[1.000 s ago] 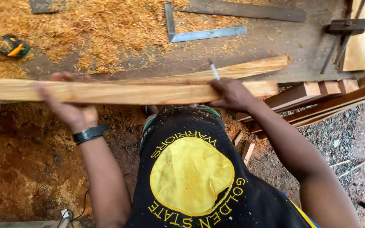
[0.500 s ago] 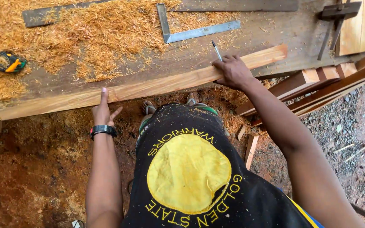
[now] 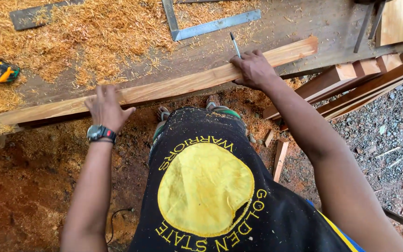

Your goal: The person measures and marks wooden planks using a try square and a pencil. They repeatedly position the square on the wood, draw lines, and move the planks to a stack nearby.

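Closest to the camera is the person's own dark shirt [image 3: 211, 196] with a round yellow patch, and below its hem the toes of two sandalled feet [image 3: 163, 113] stand on reddish earth strewn with shavings. A thin dark cable [image 3: 117, 214] lies on the ground by the left forearm, and short wood offcuts [image 3: 280, 159] lie to the right of the feet, beside a patch of grey gravel [image 3: 378, 130].

The left hand [image 3: 106, 107], with a dark wristwatch [image 3: 101, 134] on its wrist, lies flat and spread open on the near edge of a long pale wooden plank [image 3: 173, 86], pressing on it rather than gripping. The plank runs slantwise along the front edge of the worktop [image 3: 304, 23], its left end low and its right end higher in the picture. The right hand [image 3: 253, 69] is curled over the plank further along, fingers folded down on its top face, and it holds a slim pencil [image 3: 234, 45] that sticks up away from the person; the tip seems to be clear of the wood, though the view is too small to be sure.

Beyond the plank, a thick drift of orange-yellow sawdust [image 3: 85, 32] covers the left half of the worktop. A black and yellow tape measure [image 3: 3, 72] sits at its left edge. A metal try square [image 3: 197, 25] lies past the pencil, and a flat grey metal bar [image 3: 36, 15] rests at the far left. Several reddish timber lengths [image 3: 364, 77] lean at the right, under the worktop's corner.
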